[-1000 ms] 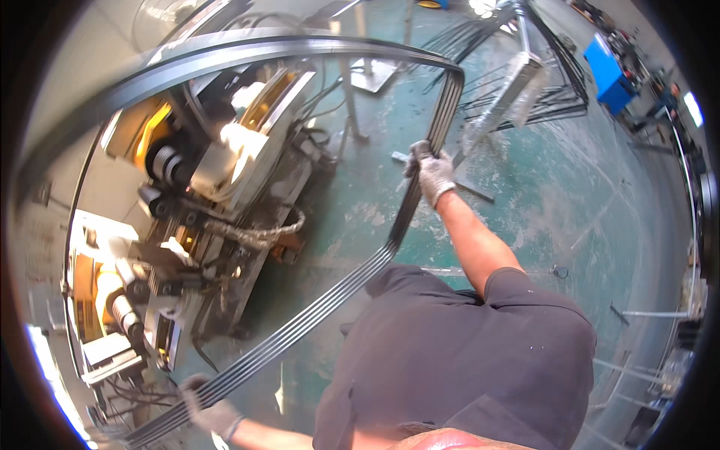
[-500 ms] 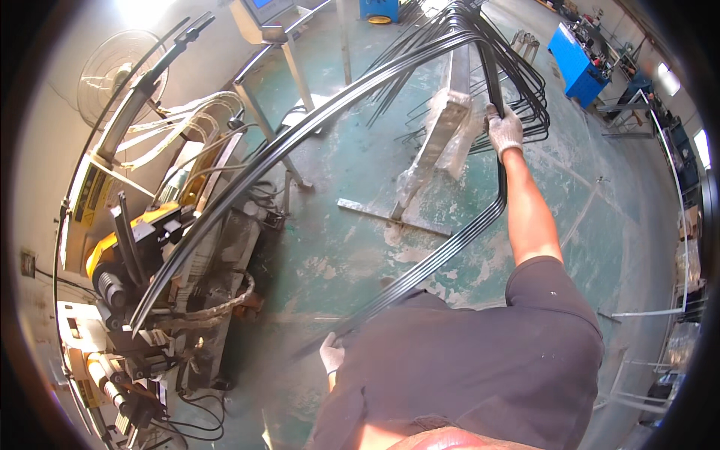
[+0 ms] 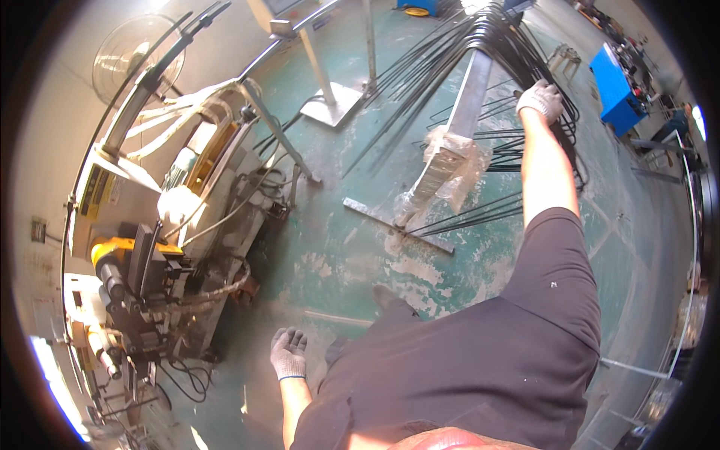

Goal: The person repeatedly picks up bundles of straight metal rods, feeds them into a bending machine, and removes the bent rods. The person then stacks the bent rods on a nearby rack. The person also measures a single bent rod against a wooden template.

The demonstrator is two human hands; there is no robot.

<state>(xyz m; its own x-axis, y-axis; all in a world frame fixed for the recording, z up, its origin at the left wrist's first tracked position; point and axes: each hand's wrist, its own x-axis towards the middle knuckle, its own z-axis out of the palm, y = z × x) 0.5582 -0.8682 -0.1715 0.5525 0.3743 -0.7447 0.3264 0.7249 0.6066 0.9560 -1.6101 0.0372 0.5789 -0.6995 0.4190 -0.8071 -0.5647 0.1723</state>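
Right hand (image 3: pixel 541 102) at rods (image 3: pixel 491 34) on rack (image 3: pixel 471 86) (gripping or resting, cannot tell); left hand (image 3: pixel 289 353) loosely unfurled above floor (image 3: pixel 341 259).

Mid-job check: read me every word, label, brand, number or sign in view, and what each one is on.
No text can be read.
Yellow label on the machine: too small and blurred to read.
White mark on the dark sleeve: too small to tell.
Gloved left hand and gloved right hand: no lettering visible.

The left hand (image 3: pixel 289 352) has released the rods (image 3: pixel 489 34).
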